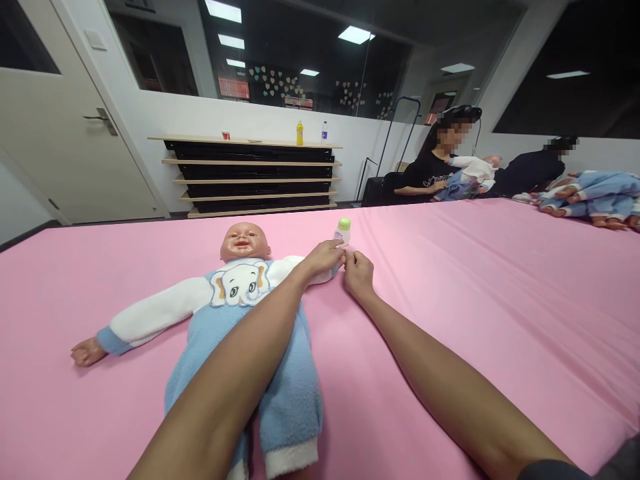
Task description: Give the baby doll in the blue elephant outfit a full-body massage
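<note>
A baby doll (245, 241) lies on its back on the pink sheet, dressed in a blue and white romper (287, 393) with an elephant face on the chest. My left hand (324, 259) reaches across its body, closed around the cuff end of the doll's arm on the right side. Facing it, my right hand (359, 272) pinches at the doll's hand, which my fingers mostly hide. Just behind my hands stands a small clear bottle (343, 231) with a green cap. The doll's other arm (160, 313) is stretched out to the left.
The pink sheet (475, 293) covers the wide table. At the far right lie several dolls in blue (595, 197). Across the table, one person (425, 167) holds another doll; a second person (530, 167) leans beside them. Stacked boards (250, 162) stand by the wall, bottles on top.
</note>
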Demonstrator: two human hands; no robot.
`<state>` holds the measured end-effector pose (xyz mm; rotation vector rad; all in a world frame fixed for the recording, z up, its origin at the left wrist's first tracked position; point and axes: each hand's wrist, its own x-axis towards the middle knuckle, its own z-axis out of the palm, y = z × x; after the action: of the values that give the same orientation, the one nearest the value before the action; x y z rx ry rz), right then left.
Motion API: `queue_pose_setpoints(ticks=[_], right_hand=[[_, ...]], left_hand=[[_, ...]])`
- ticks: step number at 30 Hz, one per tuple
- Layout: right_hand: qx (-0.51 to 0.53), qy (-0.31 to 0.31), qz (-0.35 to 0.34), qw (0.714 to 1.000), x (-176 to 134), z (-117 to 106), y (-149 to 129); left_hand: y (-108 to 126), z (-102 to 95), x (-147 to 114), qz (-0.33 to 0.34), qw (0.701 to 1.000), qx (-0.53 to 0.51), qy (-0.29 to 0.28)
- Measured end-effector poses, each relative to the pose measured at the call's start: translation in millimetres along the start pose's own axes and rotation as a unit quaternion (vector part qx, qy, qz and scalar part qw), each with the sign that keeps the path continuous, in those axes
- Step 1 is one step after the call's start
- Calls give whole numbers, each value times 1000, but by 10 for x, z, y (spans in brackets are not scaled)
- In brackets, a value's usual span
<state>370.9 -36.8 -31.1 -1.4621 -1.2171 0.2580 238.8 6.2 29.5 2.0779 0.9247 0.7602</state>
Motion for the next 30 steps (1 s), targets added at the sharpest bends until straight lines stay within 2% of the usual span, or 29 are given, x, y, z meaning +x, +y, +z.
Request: queue_pose_setpoints(ticks=[3, 10, 20, 23, 27, 30], right_hand=[[2, -14, 0, 1000, 3, -3, -6], [52, -61, -26, 996, -10, -23, -60], [57, -38, 33, 997, 15, 28, 28], [55, -19, 49, 997, 27, 49, 64], [46, -26, 46, 998, 45, 48, 81], [64, -33, 37, 997, 56, 36, 66]], left_hand=[[-36, 6, 34, -3, 1000, 25, -1], [-83, 24, 58, -35, 994, 89, 50], [-87, 16, 59, -65, 986, 137, 65], [-92, -4, 60, -76, 985, 149, 38], [-55, -13, 26, -51, 987, 147, -30], [-36, -12, -5, -43, 985, 156, -52]])
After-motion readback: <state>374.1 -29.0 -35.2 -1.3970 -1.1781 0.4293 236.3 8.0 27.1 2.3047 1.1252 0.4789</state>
